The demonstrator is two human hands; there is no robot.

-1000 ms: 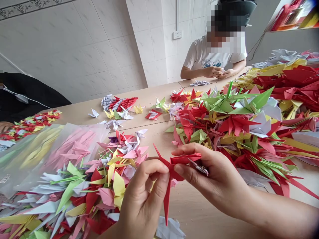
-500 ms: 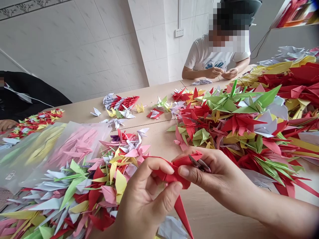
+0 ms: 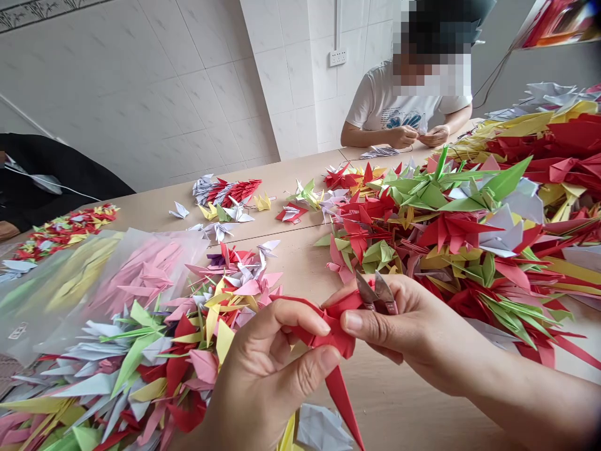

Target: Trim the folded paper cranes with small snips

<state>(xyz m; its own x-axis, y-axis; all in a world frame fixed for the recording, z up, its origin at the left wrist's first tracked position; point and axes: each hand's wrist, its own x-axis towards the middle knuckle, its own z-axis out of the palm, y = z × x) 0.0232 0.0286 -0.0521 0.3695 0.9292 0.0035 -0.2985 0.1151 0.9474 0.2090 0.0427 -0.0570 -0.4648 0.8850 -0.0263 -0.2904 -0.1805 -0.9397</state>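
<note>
A red origami crane [image 3: 334, 341] is pinched between both my hands just above the wooden table [image 3: 291, 263]. My left hand [image 3: 267, 382] grips it from below with thumb and forefinger. My right hand [image 3: 413, 332] holds the other side, and small metal snips [image 3: 375, 293] stick up out of its fingers with their blades slightly apart. One long red point of the crane hangs down toward the table's near edge.
Heaps of folded cranes in red, green, yellow, pink and white lie at the right [image 3: 469, 225] and the near left [image 3: 141, 357]. A clear plastic bag of pink and yellow cranes [image 3: 94, 282] lies at the left. A person in a white shirt [image 3: 399, 106] folds paper across the table.
The crane has been turned in my hands, so its long point now hangs down to the right. The snips have tipped from lying flat to pointing upward.
</note>
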